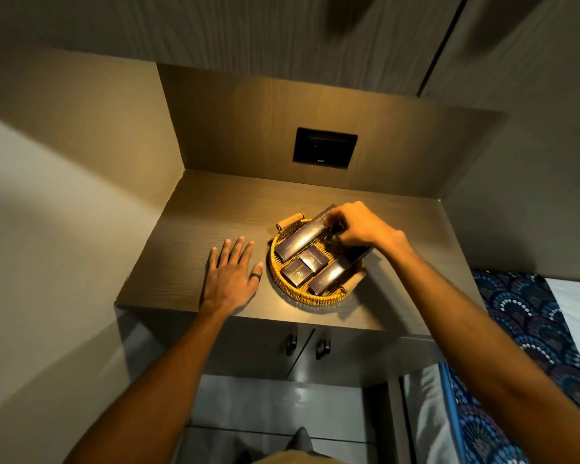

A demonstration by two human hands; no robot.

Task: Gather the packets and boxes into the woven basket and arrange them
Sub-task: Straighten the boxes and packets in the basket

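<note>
Countertop [195, 222] of dark wood grain fills the lit alcove, with a black wall socket [325, 148] set in the back panel and two cabinet doors with handles [322, 349] seen below the front edge. To the right, a patterned blue bedspread [529, 336] is glimpsed. On the right half of the top, the woven basket [283, 289] is stood, round, with two rolled handles. Inside it, a long dark box [302, 239] is laid diagonally along the far side, a second long box [332, 274] along the near right side, and two small square boxes [304, 266] are nested between them, touching one another. No loose packets are seen on the bare wood, so gathering is judged done and arranging is in hand.

The left hand [230, 276] is laid flat and spread on the countertop just beside the basket, with nothing held; a dark ring is worn. The right hand [355, 227] is curled over the far right of the basket, fingertips pinched on a small dark item at the end of the long box; what it is cannot be told.

Next, that item is likely to be set into the open gap at the basket's far right, which calls for a gentle lowering without the long boxes being nudged askew
</note>
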